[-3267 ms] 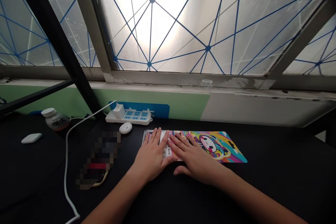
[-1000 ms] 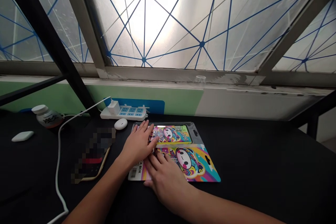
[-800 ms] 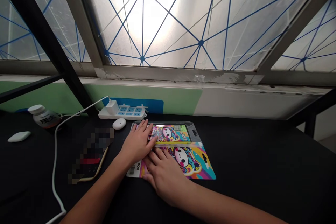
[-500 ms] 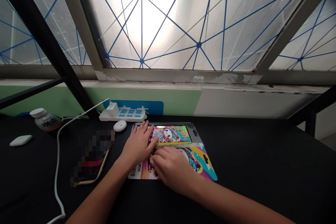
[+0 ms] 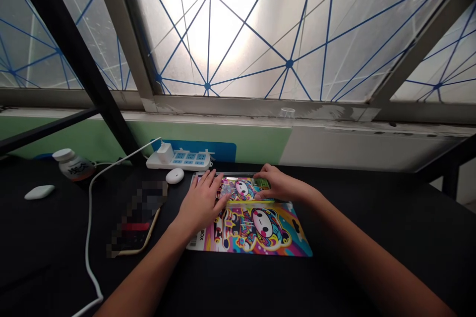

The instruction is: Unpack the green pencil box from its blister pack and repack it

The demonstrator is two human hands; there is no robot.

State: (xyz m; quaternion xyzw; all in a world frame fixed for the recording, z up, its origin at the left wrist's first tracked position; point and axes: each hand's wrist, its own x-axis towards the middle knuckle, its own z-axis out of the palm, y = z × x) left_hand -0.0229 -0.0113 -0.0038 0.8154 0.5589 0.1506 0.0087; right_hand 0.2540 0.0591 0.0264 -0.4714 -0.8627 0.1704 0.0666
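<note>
A flat, brightly printed box (image 5: 241,189) with a cartoon figure lies at the far half of an opened package, in a clear plastic shell. In front of it spreads the matching backing card (image 5: 260,230), with a hang hole at the right and "BOX" lettering at the left. Fingers spread, my left hand (image 5: 203,201) rests flat over the left end of the box and shell. My right hand (image 5: 277,184) grips the right end of the box, thumb on the near edge and fingers on the far side, covering that end.
Left of the package lie a pixelated phone-like object (image 5: 139,223), a round white case (image 5: 174,176), a white power strip (image 5: 193,160), a white-capped bottle (image 5: 74,164) and a white cable (image 5: 91,228). A clear cup (image 5: 287,113) stands on the sill. Black tabletop (image 5: 353,218) extends right.
My right hand has moved from the middle of the backing card up and right to the box's right end, uncovering the card's picture. My left hand stays on the package. The view has shifted slightly.
</note>
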